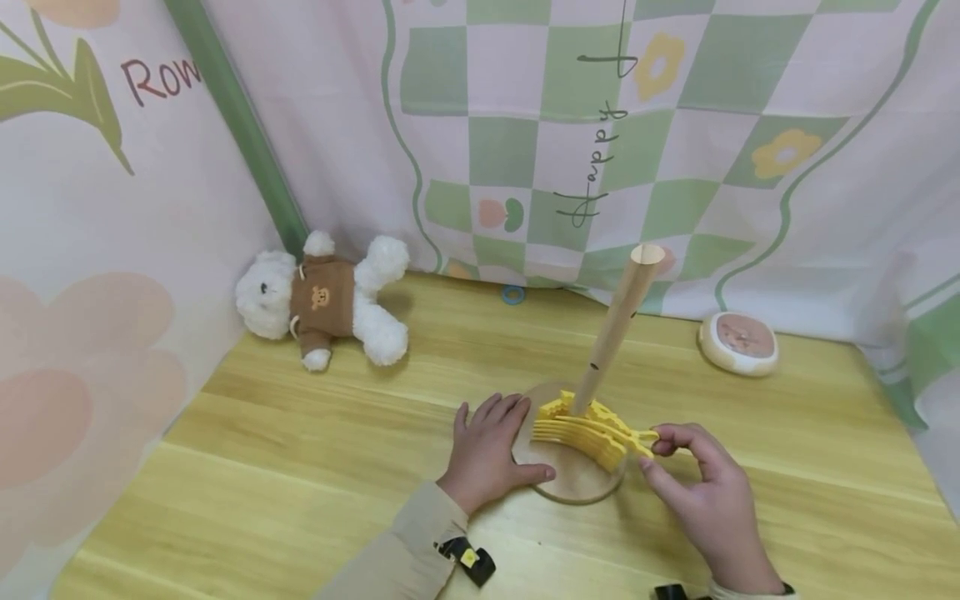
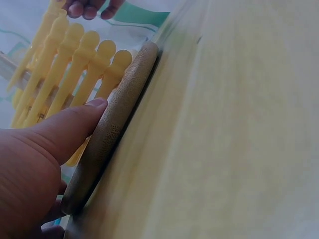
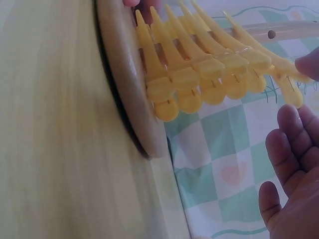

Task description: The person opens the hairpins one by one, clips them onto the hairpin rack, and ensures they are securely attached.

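Note:
A round wooden base (image 1: 562, 485) carries an upright wooden rod (image 1: 617, 321) with small dark holes. Several yellow plastic duckbill hair clips (image 3: 209, 67) are stacked along the rod's lower part, their long pointed jaws on both sides of it. My left hand (image 1: 491, 457) rests on the base's left rim, fingers spread, with the thumb lying on its top beside the clips. At the stack's right side my right hand (image 1: 705, 483) pinches the tail of the uppermost clip (image 3: 286, 82) between thumb and finger. That clip stands at a slant to those below it.
A white plush toy (image 1: 326, 300) in a brown top lies at the back left. Near the back edge are a small blue ring (image 1: 513, 294) and a round white-and-pink device (image 1: 738, 342). Printed curtains (image 1: 502, 150) hang behind the wooden table (image 1: 300, 467).

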Demonstrator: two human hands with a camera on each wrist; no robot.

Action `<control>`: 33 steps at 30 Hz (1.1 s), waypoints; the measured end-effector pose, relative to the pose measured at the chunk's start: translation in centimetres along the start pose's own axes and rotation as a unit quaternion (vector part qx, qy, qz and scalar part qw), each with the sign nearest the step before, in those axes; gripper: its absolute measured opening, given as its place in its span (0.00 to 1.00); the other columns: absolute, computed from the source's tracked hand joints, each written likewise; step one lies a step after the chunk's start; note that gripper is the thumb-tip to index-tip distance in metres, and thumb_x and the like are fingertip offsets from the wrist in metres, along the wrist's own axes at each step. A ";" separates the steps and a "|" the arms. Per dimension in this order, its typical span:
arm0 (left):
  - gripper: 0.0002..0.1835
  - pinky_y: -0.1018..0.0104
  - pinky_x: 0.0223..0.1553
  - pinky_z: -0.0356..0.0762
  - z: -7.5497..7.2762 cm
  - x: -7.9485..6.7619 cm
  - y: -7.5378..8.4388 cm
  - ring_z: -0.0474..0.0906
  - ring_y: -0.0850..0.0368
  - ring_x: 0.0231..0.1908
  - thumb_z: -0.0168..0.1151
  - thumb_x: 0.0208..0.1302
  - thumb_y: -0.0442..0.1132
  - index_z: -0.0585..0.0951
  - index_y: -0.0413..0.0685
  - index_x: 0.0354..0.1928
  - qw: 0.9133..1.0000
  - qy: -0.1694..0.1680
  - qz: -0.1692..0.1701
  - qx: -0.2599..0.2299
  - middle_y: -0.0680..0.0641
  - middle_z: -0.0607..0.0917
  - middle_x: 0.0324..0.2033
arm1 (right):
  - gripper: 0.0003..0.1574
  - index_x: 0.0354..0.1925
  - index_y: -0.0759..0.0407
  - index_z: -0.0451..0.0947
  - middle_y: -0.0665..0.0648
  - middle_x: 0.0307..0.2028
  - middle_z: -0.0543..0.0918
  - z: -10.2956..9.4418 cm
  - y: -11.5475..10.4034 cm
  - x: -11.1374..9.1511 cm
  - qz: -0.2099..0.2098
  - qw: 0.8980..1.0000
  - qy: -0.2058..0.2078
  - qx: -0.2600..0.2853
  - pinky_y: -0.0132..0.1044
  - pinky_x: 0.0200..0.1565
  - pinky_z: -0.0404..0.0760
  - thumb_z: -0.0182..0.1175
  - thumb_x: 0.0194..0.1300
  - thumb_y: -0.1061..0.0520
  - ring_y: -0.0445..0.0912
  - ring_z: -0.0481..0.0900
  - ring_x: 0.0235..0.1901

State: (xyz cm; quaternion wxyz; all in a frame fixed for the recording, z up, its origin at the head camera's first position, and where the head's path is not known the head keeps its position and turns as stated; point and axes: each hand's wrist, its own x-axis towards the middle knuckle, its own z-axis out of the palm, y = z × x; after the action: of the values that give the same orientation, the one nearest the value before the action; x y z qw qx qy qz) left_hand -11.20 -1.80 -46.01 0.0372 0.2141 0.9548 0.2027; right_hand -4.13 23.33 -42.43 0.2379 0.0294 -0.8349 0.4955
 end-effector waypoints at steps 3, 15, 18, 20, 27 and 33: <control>0.55 0.31 0.69 0.47 0.0 0.0 0.0 0.58 0.47 0.73 0.66 0.51 0.75 0.64 0.54 0.76 1.000 -0.002 -0.001 0.006 0.51 0.67 0.73 | 0.23 0.41 0.64 0.83 0.48 0.34 0.82 0.1 -0.2 0.1 0.007 1.000 0.001 -0.009 0.21 0.53 0.67 0.73 0.45 0.77 0.34 0.77 0.42; 0.54 0.30 0.69 0.49 0.1 0.1 0.0 0.59 0.47 0.73 0.65 0.51 0.75 0.65 0.54 0.76 1.000 0.002 0.004 0.011 0.51 0.67 0.73 | 0.22 0.42 0.61 0.83 0.51 0.36 0.84 0.6 0.0 0.0 0.021 0.999 -0.012 -0.025 0.19 0.57 0.65 0.75 0.47 0.73 0.30 0.76 0.49; 0.54 0.30 0.68 0.49 0.0 0.0 0.0 0.59 0.46 0.73 0.65 0.51 0.75 0.65 0.53 0.75 1.000 0.006 0.008 0.011 0.50 0.67 0.73 | 0.22 0.42 0.61 0.83 0.52 0.36 0.84 0.6 -0.1 0.1 0.022 0.999 -0.011 -0.024 0.19 0.57 0.65 0.75 0.47 0.73 0.30 0.76 0.49; 0.54 0.30 0.68 0.49 0.0 -0.1 0.0 0.60 0.46 0.73 0.65 0.51 0.75 0.65 0.53 0.75 1.000 0.009 0.009 0.012 0.50 0.68 0.72 | 0.22 0.42 0.62 0.83 0.52 0.36 0.84 0.7 0.0 0.1 0.019 1.000 -0.014 -0.020 0.20 0.58 0.65 0.74 0.48 0.74 0.30 0.76 0.48; 0.54 0.30 0.69 0.49 0.0 -0.1 0.0 0.60 0.46 0.73 0.65 0.52 0.75 0.65 0.53 0.75 1.000 0.012 0.012 0.012 0.50 0.68 0.72 | 0.21 0.41 0.63 0.82 0.55 0.36 0.85 1.1 -0.1 0.1 0.007 1.000 -0.020 -0.022 0.19 0.59 0.64 0.74 0.46 0.74 0.29 0.76 0.48; 0.54 0.31 0.69 0.48 0.1 -0.1 0.0 0.59 0.46 0.73 0.65 0.51 0.75 0.65 0.53 0.75 1.000 0.009 0.010 0.015 0.50 0.67 0.73 | 0.23 0.41 0.65 0.82 0.56 0.35 0.84 1.5 -0.1 0.2 -0.010 1.000 -0.018 -0.015 0.20 0.60 0.65 0.73 0.45 0.76 0.29 0.77 0.47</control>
State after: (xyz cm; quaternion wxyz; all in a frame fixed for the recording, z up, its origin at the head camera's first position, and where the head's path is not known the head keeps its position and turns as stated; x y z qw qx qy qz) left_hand -11.12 -1.80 -46.10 0.0228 0.2227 0.9558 0.1905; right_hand -4.85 22.09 -42.83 0.2280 0.0433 -0.8458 0.4803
